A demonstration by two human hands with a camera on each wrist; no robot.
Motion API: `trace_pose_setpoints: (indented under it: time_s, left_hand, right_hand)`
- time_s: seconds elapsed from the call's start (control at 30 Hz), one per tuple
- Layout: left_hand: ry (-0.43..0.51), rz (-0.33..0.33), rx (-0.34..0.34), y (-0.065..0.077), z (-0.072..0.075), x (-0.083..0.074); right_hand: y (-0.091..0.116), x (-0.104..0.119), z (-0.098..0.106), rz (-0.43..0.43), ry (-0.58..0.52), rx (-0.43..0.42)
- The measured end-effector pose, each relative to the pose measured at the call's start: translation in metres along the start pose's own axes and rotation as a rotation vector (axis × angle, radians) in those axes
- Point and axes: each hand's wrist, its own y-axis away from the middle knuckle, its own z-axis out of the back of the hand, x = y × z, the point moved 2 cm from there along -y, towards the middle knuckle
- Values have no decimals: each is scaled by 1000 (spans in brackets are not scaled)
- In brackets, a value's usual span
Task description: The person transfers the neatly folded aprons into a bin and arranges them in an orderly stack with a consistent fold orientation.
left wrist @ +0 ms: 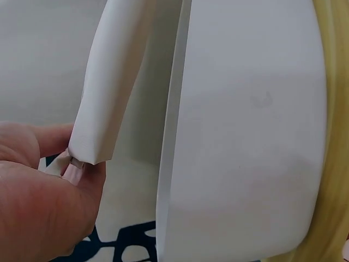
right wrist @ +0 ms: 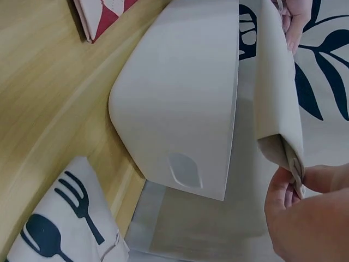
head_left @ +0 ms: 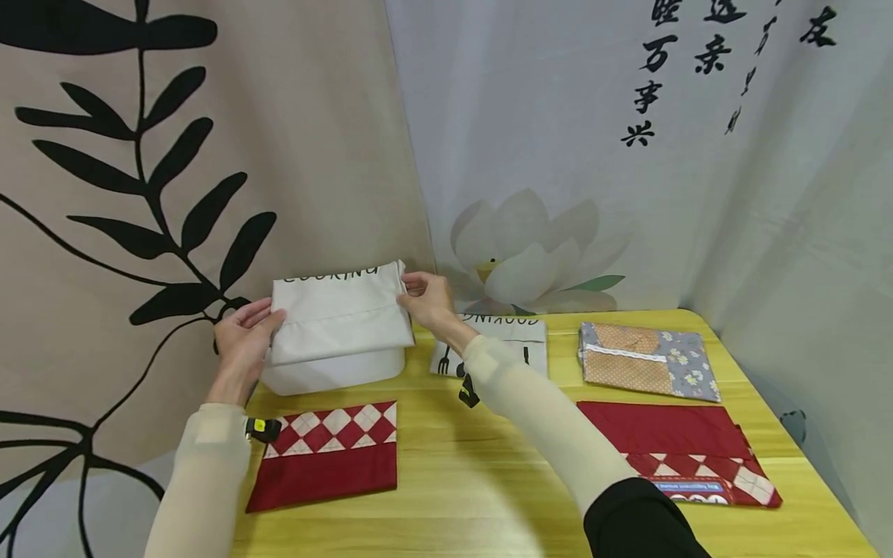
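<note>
"What sat nearest?"

"The black sleeve [head_left: 638, 519] on the right arm. A cream sleeve [head_left: 544, 426] ran from it to the wrist, and that arm reached diagonally forward and leftward over the yellow surface [head_left: 453, 473]. The left arm reached forward on the far left, leaning slightly inward."

"Any writing down there?"

"A folded dark-red cloth [head_left: 663, 430] on the right bore a blue-and-red label [head_left: 698, 488], its lettering too small to read. A diamond-patterned red cloth [head_left: 335, 473] lay near the left wrist."

"And the thing being handled?"

"The folded white cloth [head_left: 342, 314] was up over the white bin [head_left: 342, 373], apart from its rim. 'COOKING' showed along its top fold, partly cut off."

"How was it held?"

"By both sides. The left grip [head_left: 243, 339] had thumb and fingers curled on the left edge; the right grip [head_left: 431, 304] pinched the right edge."

"Farther back?"

"A daisy-print cloth [head_left: 649, 368] with white lace trim lay on the right. A second white cloth [head_left: 491, 341], also marked 'COOKING' and printed with a fork and spoon, was partly behind the right forearm. Last came the curtain [head_left: 544, 116]: a lotus print, and brushed characters including 万事兴 and 亲; a slimmer column was illegible."
</note>
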Motion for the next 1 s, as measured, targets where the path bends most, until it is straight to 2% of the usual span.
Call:
trace_pose_setpoints:
  time_s: [0.2, 0.4, 0.57, 0.8, 1.0]
  left_hand:
    - [42, 47, -29, -9, 4, 2]
    - [53, 39, -25, -20, 9, 3]
    - [101, 57, -39, -26, 12, 1]
    - [79, 66, -65, -34, 14, 0]
    - [96, 74, -72, -39, 14, 4]
  right_hand:
    - [-7, -2, -12, -1, -8, 0]
    - [-14, 0, -23, 11, 31, -28]
    - [-19, 2, -33, 2, 51, -50]
    - [-26, 2, -43, -6, 72, -100]
    - [-29, -3, -51, -27, 93, -105]
